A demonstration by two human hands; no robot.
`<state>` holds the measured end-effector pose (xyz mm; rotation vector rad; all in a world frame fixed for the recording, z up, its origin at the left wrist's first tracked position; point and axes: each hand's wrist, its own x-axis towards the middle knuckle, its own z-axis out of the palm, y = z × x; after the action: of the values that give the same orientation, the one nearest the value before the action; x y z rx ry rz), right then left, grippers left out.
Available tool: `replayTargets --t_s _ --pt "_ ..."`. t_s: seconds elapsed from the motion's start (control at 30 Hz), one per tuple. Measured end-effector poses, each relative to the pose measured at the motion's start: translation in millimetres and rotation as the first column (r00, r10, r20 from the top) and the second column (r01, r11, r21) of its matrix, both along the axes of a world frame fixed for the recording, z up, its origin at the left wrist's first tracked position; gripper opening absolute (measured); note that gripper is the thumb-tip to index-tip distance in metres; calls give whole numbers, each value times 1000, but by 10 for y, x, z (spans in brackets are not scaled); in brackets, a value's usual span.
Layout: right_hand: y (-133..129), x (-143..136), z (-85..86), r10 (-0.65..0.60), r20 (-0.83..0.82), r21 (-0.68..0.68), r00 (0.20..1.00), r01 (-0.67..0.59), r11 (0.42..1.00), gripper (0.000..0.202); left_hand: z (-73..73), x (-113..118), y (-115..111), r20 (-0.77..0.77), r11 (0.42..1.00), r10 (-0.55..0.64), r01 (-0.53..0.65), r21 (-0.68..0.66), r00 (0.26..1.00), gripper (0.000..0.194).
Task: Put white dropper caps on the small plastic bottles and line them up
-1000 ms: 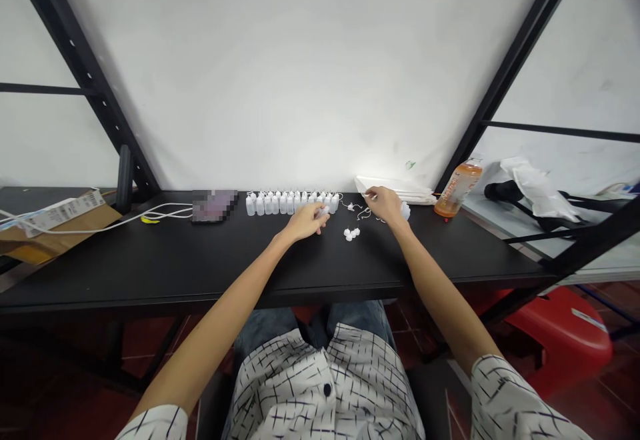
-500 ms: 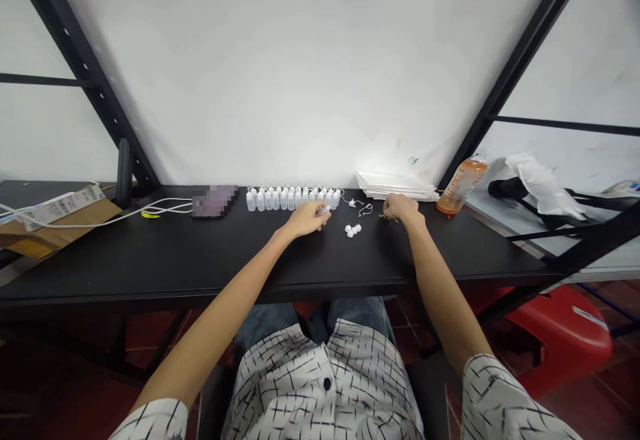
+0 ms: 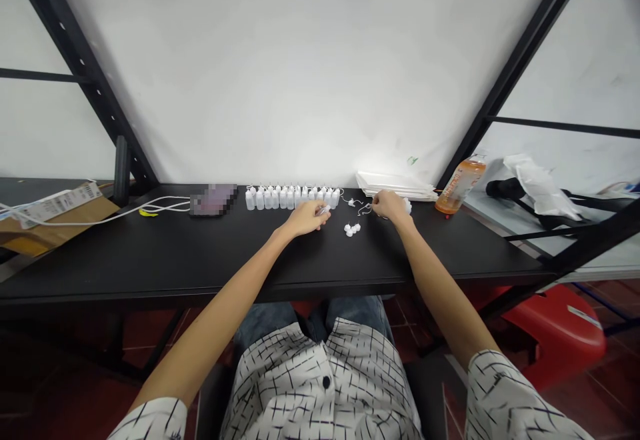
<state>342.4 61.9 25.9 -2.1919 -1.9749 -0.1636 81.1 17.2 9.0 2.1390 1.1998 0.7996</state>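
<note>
My left hand (image 3: pixel 306 218) is closed around a small white bottle (image 3: pixel 324 211), mostly hidden by the fingers. Just behind it, several small white squeeze bottles (image 3: pixel 275 198) stand upright in rows along the wall. My right hand (image 3: pixel 389 205) has its fingers pinched together at the end of a curly white string (image 3: pixel 364 211); whether they grip it is hidden. Between my hands lies a small cluster of white caps (image 3: pixel 352 229). Another white stringy piece (image 3: pixel 353 202) rests farther back, and a white item (image 3: pixel 408 205) peeks out beside my right hand.
White sheets (image 3: pixel 395 185) are stacked against the wall. An orange drink bottle (image 3: pixel 461 183) leans at the right. A pixelated phone-like object (image 3: pixel 213 200), white cables (image 3: pixel 167 205) and a cardboard package (image 3: pixel 60 217) lie left on the black table (image 3: pixel 175 260). A red stool (image 3: pixel 560 333) stands below right.
My right hand has shifted left toward the curly string, uncovering a white item behind it. My left hand has stayed in place with the small bottle.
</note>
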Motion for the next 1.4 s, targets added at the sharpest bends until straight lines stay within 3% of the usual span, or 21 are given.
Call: replayTargets --t_s 0.2,0.33,0.47,0.53,0.63,0.73,0.87,0.93,1.1,1.4 --pt "79 -54 -93 37 -17 8 999 -37 999 23 -12 -7 18 -37 999 19 -18 30 999 20" --pt "63 -57 -72 41 -60 82 997 -36 996 24 -18 -14 18 -38 999 14 -13 31 999 21" --pt "17 -75 -6 115 -217 176 969 -77 981 24 1 -10 -7 -43 999 11 -9 34 999 21" --pt "2 -120 25 232 -375 212 898 -160 964 22 26 0 -24 -79 998 36 -33 46 996 21" --pt "-21 -272 41 417 -575 267 704 -320 909 20 78 14 -45 -130 984 167 -156 90 977 23" --pt "-66 -501 22 537 -630 322 562 -440 838 20 117 15 -53 -121 960 275 -266 86 954 30" --pt "-130 -771 -4 655 -585 360 477 -571 738 17 105 3 -37 -78 967 252 -248 53 965 35" --pt "-145 -848 -9 673 -598 373 435 -593 714 15 84 -4 -22 -59 968 245 -241 64 968 37" --pt "-156 -901 -36 646 -690 403 328 -567 719 13 70 -36 6 -42 969 236 -232 79 971 40" --pt "-218 -1146 -82 663 -702 444 259 -568 693 9 145 -192 -82 -84 973 193 -179 145 978 33"
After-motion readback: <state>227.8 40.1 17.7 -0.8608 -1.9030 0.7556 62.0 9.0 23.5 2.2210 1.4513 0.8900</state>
